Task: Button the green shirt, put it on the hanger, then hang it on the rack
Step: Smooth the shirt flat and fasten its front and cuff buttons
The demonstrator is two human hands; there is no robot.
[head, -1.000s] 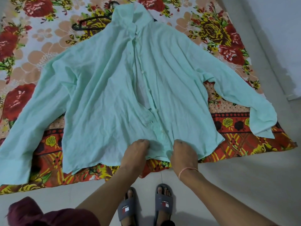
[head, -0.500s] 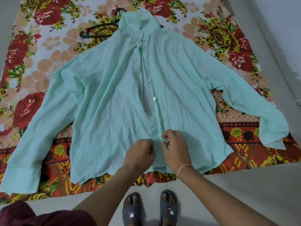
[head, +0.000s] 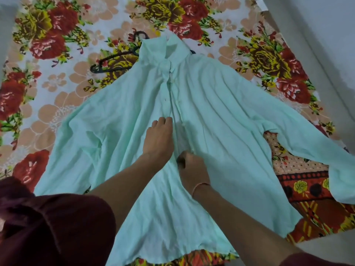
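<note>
The pale green shirt (head: 221,116) lies spread flat, front up, on a flowered bedsheet, sleeves out to both sides. Its front is parted along the middle, with small white buttons on the right-hand strip. My left hand (head: 159,137) rests on the left front panel beside the opening, fingers curled onto the cloth edge. My right hand (head: 192,169) pinches the button strip just below a button, lower on the opening. A black hanger (head: 115,61) lies on the sheet, half hidden under the collar and left shoulder.
The flowered bedsheet (head: 57,83) covers the surface around the shirt. A pale wall (head: 326,35) runs along the right side. My dark red sleeve (head: 48,227) fills the lower left corner. No rack is in view.
Both hands have moved up the shirt front from the hem area towards the middle. The camera has come closer and lower; my feet are out of view.
</note>
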